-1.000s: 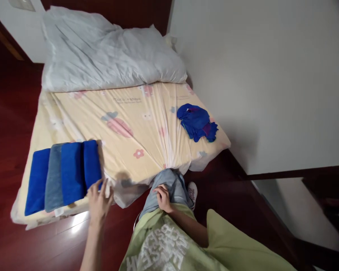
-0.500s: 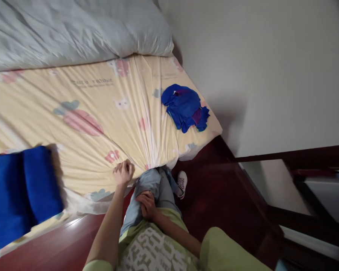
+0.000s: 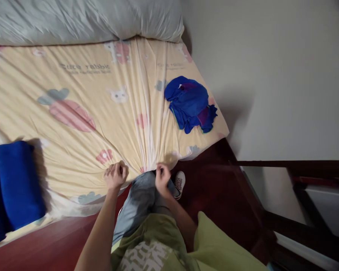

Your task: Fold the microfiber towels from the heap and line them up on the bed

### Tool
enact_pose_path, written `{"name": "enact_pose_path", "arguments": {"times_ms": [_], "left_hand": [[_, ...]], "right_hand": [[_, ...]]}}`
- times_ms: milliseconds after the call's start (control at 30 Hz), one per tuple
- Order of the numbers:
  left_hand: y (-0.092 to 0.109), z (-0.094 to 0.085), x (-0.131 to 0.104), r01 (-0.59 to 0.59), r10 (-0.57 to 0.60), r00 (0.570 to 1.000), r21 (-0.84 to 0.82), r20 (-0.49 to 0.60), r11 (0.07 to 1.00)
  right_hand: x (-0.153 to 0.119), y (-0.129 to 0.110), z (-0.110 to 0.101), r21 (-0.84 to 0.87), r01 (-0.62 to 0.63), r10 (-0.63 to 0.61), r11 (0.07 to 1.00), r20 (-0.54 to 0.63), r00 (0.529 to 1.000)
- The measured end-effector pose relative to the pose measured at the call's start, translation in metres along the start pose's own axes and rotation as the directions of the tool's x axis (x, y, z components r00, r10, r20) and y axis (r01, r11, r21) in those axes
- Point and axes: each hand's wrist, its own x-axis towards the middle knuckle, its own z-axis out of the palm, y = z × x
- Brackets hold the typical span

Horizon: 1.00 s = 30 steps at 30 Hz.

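Observation:
My left hand (image 3: 115, 175) is closed with its fingers curled, resting at the front edge of the bed's yellow patterned sheet (image 3: 98, 94). Nothing shows in it. Near the same edge, beyond my knees, my right hand (image 3: 162, 177) has its fingers bent toward the thumb; whatever it may pinch is too small to make out. Folds in the sheet gather between the two hands. A crumpled blue garment (image 3: 189, 103) with purple parts lies on the sheet to the right. Folded blue cloth (image 3: 19, 184) rests on the bed at the left.
A grey quilt (image 3: 87, 20) runs along the far side of the bed. To the right stands a pale wall (image 3: 271, 75). Dark red floor (image 3: 209, 188) shows below, with a white shoe (image 3: 180, 180) on it. Dark-framed furniture (image 3: 313, 226) is at the lower right.
My right hand has moved from my lap up to the bed's edge. My left hand stays closed by the edge, a little farther left in view. The view has shifted.

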Motion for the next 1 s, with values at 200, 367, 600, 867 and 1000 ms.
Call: {"name": "enact_pose_path", "arguments": {"times_ms": [200,367,600,867,1000], "left_hand": [[-0.001,0.001,0.001,0.023,-0.022,0.999,-0.063,0.028,0.998],[-0.003,0.004,-0.003,0.010,-0.010,1.000,-0.022,0.018,1.000],[-0.005,0.007,-0.006,0.010,-0.010,1.000,-0.018,0.016,1.000],[0.002,-0.008,-0.005,0.032,-0.031,0.999,-0.061,0.021,0.998],[0.005,-0.023,0.002,0.129,-0.118,0.989,-0.125,0.091,0.984]], "right_hand": [[0.182,0.012,-0.029,-0.318,-0.002,-0.074,0.948,-0.226,0.971],[0.217,0.020,-0.031,-0.350,-0.074,0.019,0.934,-0.158,0.987],[0.079,-0.014,0.000,-0.254,0.323,-0.319,0.912,0.059,0.946],[-0.117,-0.056,0.023,0.125,0.317,-0.334,0.940,0.154,0.930],[-0.136,-0.068,0.003,0.200,0.390,-0.422,0.899,0.158,0.893]]}}
